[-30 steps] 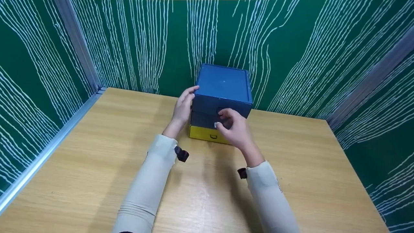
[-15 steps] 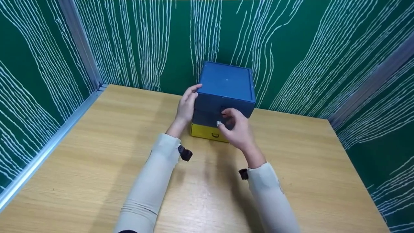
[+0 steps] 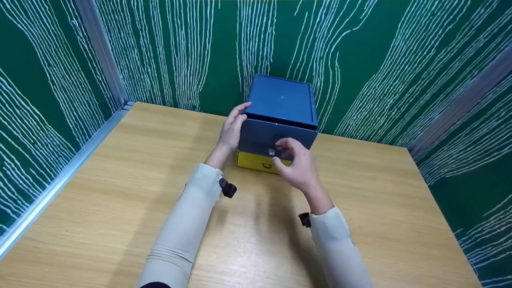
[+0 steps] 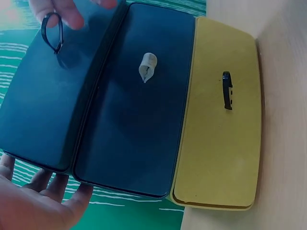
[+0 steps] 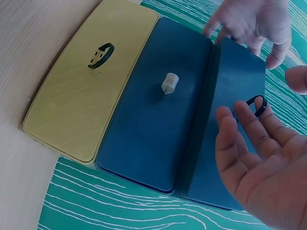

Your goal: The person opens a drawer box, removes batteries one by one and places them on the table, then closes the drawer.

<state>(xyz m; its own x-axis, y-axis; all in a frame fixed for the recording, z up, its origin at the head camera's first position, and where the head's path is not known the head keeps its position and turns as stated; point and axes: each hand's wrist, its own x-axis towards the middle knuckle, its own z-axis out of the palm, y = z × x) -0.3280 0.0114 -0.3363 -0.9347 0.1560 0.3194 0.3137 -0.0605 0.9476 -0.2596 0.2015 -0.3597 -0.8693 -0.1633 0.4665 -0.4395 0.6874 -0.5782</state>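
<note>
A small drawer cabinet (image 3: 282, 98) with a blue top stands at the back of the table. Its top blue drawer (image 3: 260, 134) is pulled out a little, with a dark gap under the cabinet's top edge. My right hand (image 3: 298, 164) has a finger hooked through that drawer's black loop handle (image 5: 260, 106); the thumb stands apart from it. My left hand (image 3: 232, 132) lies along the cabinet's left side, its fingers touching the side and upper edge. Below are a middle blue drawer (image 4: 129, 120) with a whitish pull (image 4: 148, 66) and a yellow drawer (image 4: 218, 153) with a black handle (image 4: 226, 91).
The cabinet stands on a wooden table (image 3: 120, 180) close to the green back wall (image 3: 216, 60) with white wavy lines. Similar panels rise on both sides, with metal posts (image 3: 100, 52) at the corners.
The top drawer has slid out toward me, opening a gap below the cabinet's top. My right hand has come slightly back with it; my left hand stays at the cabinet's side.
</note>
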